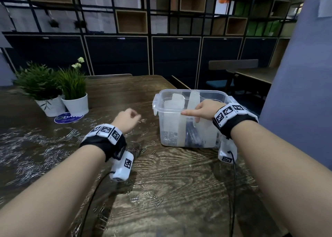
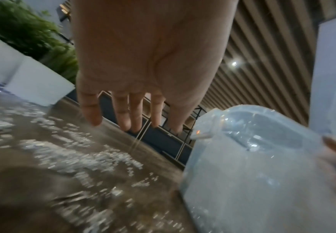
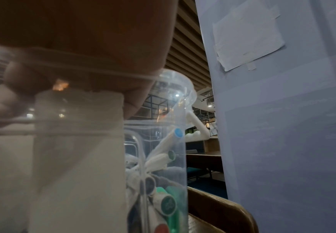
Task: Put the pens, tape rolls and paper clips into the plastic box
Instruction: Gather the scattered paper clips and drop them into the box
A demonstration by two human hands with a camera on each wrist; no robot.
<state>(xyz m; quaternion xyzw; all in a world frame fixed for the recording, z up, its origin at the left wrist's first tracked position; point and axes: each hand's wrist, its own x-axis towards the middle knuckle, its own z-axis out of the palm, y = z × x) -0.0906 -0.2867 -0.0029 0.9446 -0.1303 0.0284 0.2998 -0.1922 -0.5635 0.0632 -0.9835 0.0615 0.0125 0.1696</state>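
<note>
A clear plastic box (image 1: pixel 212 93) stands on the wooden table right of centre. White dividers split it; dark pens (image 1: pixel 191 136) lie in one part and paper clips (image 1: pixel 168 136) in the left part. Through the box wall (image 3: pixel 163 110), the right wrist view shows markers (image 3: pixel 169 203) with coloured caps. My right hand (image 1: pixel 199 111) grips the box's near rim, index finger stretched along it. My left hand (image 1: pixel 128 119) hovers above the table just left of the box, and its fingers (image 2: pixel 127 116) hang relaxed, holding nothing. Loose paper clips (image 1: pixel 59 136) cover the table's left side.
Two potted plants (image 1: pixel 75 93) in white pots and a round blue sticker (image 1: pixel 69 118) sit at the back left. More clips (image 1: pixel 149 200) lie near the front between my arms. A blue pillar (image 1: pixel 296 93) rises at the right, and chairs stand behind the table.
</note>
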